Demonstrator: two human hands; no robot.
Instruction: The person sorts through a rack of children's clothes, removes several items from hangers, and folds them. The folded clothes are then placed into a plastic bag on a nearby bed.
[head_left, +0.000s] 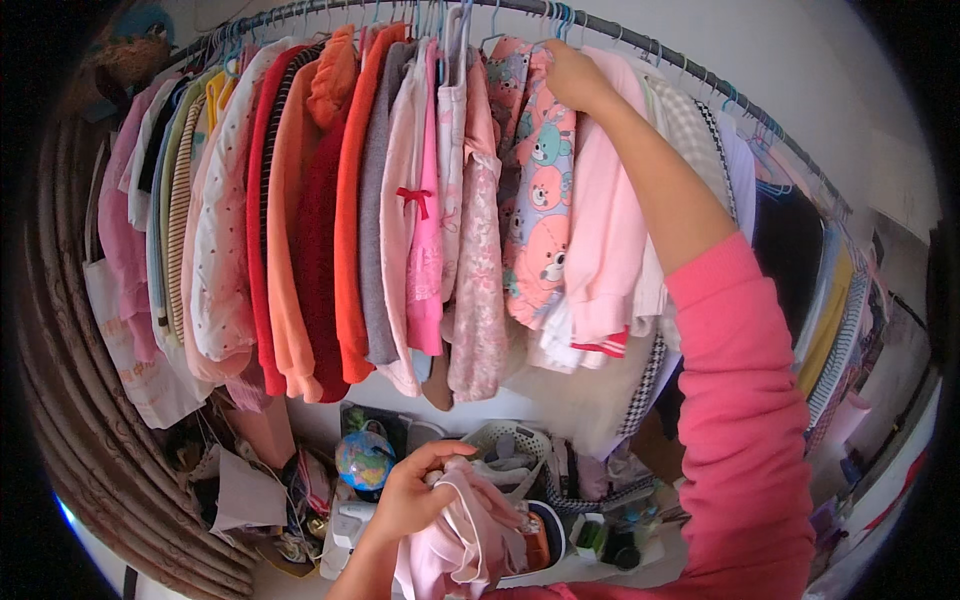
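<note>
My right hand (579, 78) is up at the hanging rail (637, 39), its fingers closed on the top of a bear-print garment (546, 187) in pink and lilac. A plain light pink long-sleeved top (604, 202) hangs right beside it, partly behind my forearm. On the other side is a pink floral garment (480, 300). Low in the view, my left hand (427, 484) grips a bundled pale pink garment (469, 525) with a whitish edge. The bundle's lower end runs out of the picture.
Many clothes crowd the rail, among them an orange sweater (358, 225). Below stand a globe (365, 459), a perforated basket (517, 435) and a small box (589, 536). A brown curtain (90, 375) hangs at the left. Bare blue hangers (772, 161) are at the right.
</note>
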